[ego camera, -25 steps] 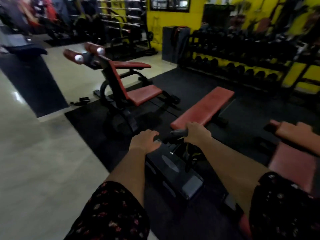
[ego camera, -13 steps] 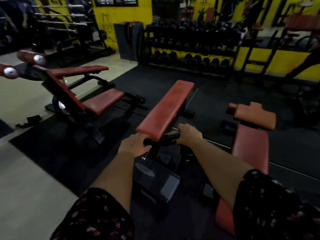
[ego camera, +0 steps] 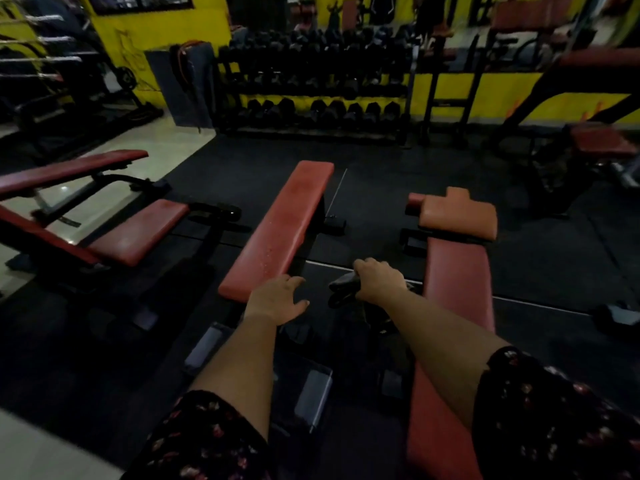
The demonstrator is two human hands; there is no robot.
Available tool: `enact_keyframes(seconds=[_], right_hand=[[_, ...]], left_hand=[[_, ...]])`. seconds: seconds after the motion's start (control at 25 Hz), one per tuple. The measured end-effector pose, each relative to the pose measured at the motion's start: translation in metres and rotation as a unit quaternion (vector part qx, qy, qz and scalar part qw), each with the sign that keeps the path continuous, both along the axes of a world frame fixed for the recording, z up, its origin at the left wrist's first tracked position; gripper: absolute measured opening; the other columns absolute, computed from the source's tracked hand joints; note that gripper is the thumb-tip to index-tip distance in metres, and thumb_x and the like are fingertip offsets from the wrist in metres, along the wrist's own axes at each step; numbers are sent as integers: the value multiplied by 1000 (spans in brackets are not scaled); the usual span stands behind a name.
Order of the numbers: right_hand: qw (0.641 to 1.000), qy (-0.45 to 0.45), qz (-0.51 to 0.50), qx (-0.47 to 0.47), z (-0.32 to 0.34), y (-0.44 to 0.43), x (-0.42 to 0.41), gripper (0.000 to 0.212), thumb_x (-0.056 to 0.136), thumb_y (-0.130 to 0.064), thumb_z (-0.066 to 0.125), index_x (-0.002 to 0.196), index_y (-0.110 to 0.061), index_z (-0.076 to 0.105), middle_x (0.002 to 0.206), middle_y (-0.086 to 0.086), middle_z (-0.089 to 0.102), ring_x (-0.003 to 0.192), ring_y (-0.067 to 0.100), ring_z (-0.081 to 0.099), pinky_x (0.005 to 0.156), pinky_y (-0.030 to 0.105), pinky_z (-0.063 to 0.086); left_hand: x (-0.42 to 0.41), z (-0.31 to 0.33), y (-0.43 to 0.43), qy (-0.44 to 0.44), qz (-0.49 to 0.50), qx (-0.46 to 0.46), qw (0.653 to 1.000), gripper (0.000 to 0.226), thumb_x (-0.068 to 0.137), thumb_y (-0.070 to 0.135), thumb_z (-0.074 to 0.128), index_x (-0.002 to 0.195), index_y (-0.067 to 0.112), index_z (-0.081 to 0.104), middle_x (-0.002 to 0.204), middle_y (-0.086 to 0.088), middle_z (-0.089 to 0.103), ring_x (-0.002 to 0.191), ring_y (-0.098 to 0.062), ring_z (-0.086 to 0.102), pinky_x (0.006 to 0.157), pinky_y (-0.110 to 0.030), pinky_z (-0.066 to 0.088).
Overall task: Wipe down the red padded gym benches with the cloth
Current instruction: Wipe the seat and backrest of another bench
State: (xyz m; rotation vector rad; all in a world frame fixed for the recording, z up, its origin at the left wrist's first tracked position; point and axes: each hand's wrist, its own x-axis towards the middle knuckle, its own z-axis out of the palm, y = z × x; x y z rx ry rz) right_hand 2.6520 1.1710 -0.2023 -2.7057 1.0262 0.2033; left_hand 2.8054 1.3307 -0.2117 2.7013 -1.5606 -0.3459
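We stood at the near end of the middle bench (ego camera: 280, 230), a flat red pad running away from us toward the dumbbell rack (ego camera: 318, 95). Our right hand (ego camera: 379, 280) was closed around a dark wad that we took to be the cloth (ego camera: 341, 289); it hung in the air between the middle bench and the right bench (ego camera: 457, 271), touching neither pad. Our left hand (ego camera: 277, 299) was spread loose with nothing in it, its fingers (ego camera: 294, 282) at the near edge of the middle pad; we could not tell whether they rested on it.

As to progress, we judged the wiping of this bench not yet begun. Pale specks or droplets showed along the middle pad, which may have been spray or sweat, and no wiped streak could be made out in the dim light. Whether the right bench, its tan head pad (ego camera: 457, 216), or the incline bench (ego camera: 135, 230) on the left had been cleaned, the view did not show. So at least the middle surface remained, and perhaps all of them.
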Motion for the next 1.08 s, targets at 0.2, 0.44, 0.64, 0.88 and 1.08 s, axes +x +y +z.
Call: enact_keyframes(seconds=[0.2,0.44,0.64,0.88,1.08], right_hand=[[999,-7,-47,0,-2,-37,-1,39,84,-24,65,118,-16,47,124,8,50,115,33,50,87,45,46],[999,-6,-52,4,0,-67,38,37,84,-24,65,115,-16,48,124,8,50,114,33,51,86,44,46],[999,-23,-44,-10,15,-90,98,37,84,-25,65,115,-16,47,123,8,50,114,33,50,84,44,45],[999,-32,-14,-16,23,-92,155,39,86,-25,64,120,-16,47,123,8,50,114,33,50,88,45,45],[998,-40,-12,-39,29,-100,177,37,85,-20,64,119,-16,48,124,8,51,114,32,50,86,44,44]], left_hand=[[11,-8,-43,7,-20,1,1000,58,94,53,51,147,32,37,143,3,45,127,-22,47,98,-38,46],[52,-12,-75,29,-15,-2,999,59,94,53,50,148,31,36,144,4,45,128,-21,47,101,-39,44],[115,-4,-96,26,20,-13,999,60,93,55,49,147,31,36,148,4,43,130,-22,46,105,-39,42],[165,8,-100,14,47,-39,998,59,96,50,50,150,30,35,150,4,40,133,-20,44,105,-33,37],[187,3,-103,24,51,-47,997,58,91,55,50,146,38,39,147,10,42,130,-18,47,102,-39,42]])
